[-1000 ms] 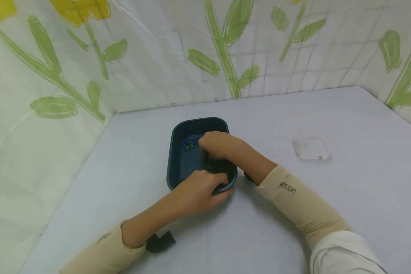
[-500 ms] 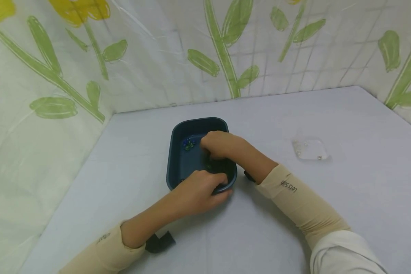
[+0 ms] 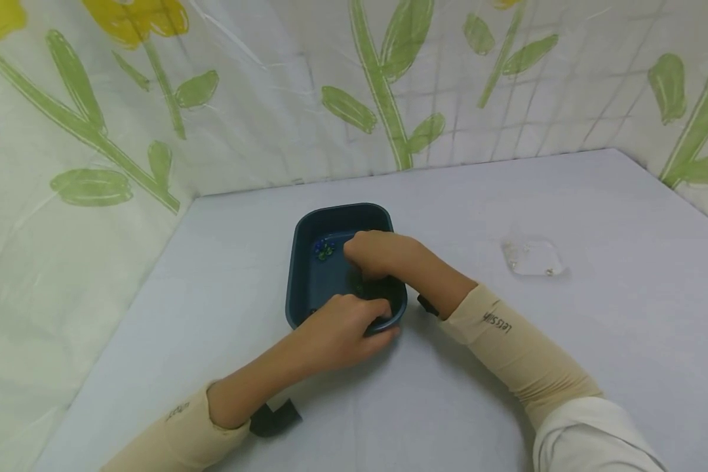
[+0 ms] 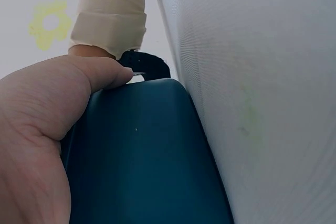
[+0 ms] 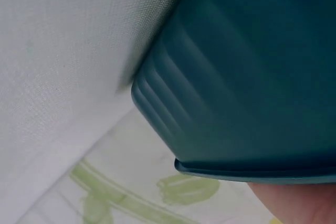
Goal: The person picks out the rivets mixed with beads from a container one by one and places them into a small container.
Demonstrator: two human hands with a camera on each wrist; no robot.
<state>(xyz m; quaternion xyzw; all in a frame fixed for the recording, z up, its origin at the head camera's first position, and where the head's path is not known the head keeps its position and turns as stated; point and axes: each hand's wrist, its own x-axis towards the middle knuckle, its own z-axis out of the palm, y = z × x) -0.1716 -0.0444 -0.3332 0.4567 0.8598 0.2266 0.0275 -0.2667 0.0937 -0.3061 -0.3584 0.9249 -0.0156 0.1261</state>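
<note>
A dark teal plastic basin [image 3: 297,275] stands on the table, its inside facing up in the head view. My left hand [image 3: 342,331] grips its near right rim, thumb outside the wall and fingers over the edge. In the left wrist view the thumb [image 4: 107,72] lies along the rim. My right hand [image 3: 377,254] reaches over the right side into the basin, knuckles up, fingertips hidden; I cannot tell whether they hold anything. To its left, a cluster of small shiny blue and green balls [image 3: 324,250] lies on the basin's floor. The right wrist view shows mostly the basin's outer wall [image 5: 247,93].
A clear shallow plastic container [image 3: 533,257] with a few small shiny bits lies on the white table [image 3: 478,400] to the right. A black strap [image 3: 276,419] hangs at the left wrist. White sheeting [image 3: 259,105] painted with flowers rises behind the table.
My right hand shifts only slightly within the basin. The left hand keeps its grip on the rim, and the basin and balls stay where they were.
</note>
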